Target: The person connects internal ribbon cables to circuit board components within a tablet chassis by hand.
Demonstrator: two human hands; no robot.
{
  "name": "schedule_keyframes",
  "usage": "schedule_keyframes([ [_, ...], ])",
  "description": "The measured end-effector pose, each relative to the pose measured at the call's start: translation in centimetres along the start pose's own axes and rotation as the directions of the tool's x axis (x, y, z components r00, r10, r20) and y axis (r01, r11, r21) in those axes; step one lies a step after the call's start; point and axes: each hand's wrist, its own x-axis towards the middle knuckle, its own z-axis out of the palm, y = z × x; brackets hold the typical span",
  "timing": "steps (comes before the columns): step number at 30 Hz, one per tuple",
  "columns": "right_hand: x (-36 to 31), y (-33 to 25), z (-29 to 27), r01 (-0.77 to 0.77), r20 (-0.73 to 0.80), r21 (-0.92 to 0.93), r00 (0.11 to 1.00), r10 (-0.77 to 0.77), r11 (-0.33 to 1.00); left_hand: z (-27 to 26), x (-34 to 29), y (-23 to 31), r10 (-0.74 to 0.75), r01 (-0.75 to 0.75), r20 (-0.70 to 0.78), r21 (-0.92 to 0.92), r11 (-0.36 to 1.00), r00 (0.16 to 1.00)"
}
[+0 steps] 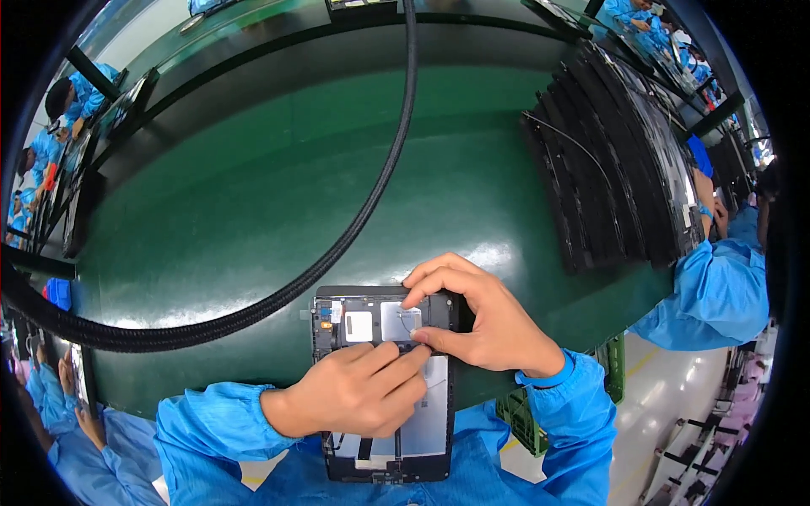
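An opened tablet, its black frame and inner parts exposed, lies upright before me at the table's near edge. My left hand reaches across its middle, fingers curled and tips drawn together; what they pinch, if anything, is hidden. From the right, my right hand bends over the tablet's upper part. Its thumb and index finger are apart, with the thumb tip beside the left fingertips. Between them a thin dark wire crosses a silvery plate. A white square pad sits left of that plate.
A thick black braided hose arcs over the green table from top to left. Several black panels stand in a row at the right, near a person's blue sleeve. A green crate is below the edge. Others work at left.
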Motion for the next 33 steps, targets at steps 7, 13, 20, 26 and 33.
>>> schedule_keyframes([
  [7,-0.6,0.0,-0.3,-0.025,-0.002,0.045,1.000,0.025,0.999,0.0,0.1,0.8,0.035,-0.034,-0.006,0.096,0.995,0.999],
  [13,-0.7,-0.1,-0.1,0.065,-0.028,-0.004,0.997,-0.065,0.998,0.0,0.6,0.5,0.030,-0.030,-0.016,0.019,0.999,0.999],
  [20,-2.2,-0.4,-0.1,0.083,0.031,0.025,0.996,-0.084,0.996,-0.4,-0.2,0.0,0.002,-0.003,-0.026,-0.035,0.999,1.000],
  [26,-2.2,-1.0,0.8,0.032,0.051,0.022,0.998,-0.033,0.999,-1.3,-0.7,-0.2,0.021,-0.019,0.032,-0.068,0.998,0.999],
  [33,-3.3,-3.8,2.3,0.229,-0.079,-0.446,0.953,-0.292,0.866,-1.2,-1.6,-2.6,-0.129,0.063,-0.152,-0.378,0.924,0.980],
])
